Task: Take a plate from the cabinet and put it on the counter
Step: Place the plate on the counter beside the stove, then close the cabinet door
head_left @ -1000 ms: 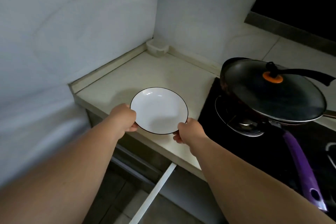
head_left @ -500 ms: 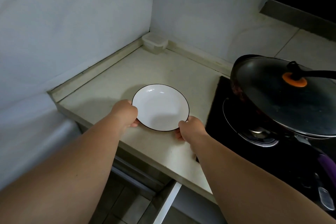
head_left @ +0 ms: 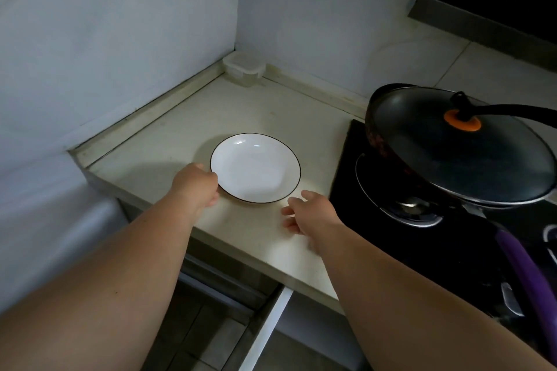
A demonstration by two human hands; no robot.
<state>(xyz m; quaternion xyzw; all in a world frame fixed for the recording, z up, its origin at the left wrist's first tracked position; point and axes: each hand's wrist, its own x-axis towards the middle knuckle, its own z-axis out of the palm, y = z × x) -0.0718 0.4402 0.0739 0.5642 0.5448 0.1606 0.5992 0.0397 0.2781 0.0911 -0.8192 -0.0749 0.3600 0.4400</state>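
A white plate [head_left: 255, 168] with a thin dark rim lies flat on the pale counter [head_left: 168, 141], near the counter's front edge. My left hand [head_left: 197, 184] still touches the plate's left rim, its fingers curled at the edge. My right hand [head_left: 307, 214] is off the plate, a short way to its lower right, fingers spread above the counter and holding nothing. Below the counter edge, the open cabinet drawer [head_left: 265, 331] shows its white front.
A black stove [head_left: 355, 166] borders the counter on the right, carrying a dark wok with a lid [head_left: 458, 147] and an orange knob. A purple handle [head_left: 524, 271] sticks out toward me. A small clear lidded box [head_left: 244, 68] sits in the back corner against the walls.
The plate went from held above the counter edge to lying flat on the counter. My right hand has let go and drawn back; my left hand stays at the rim.
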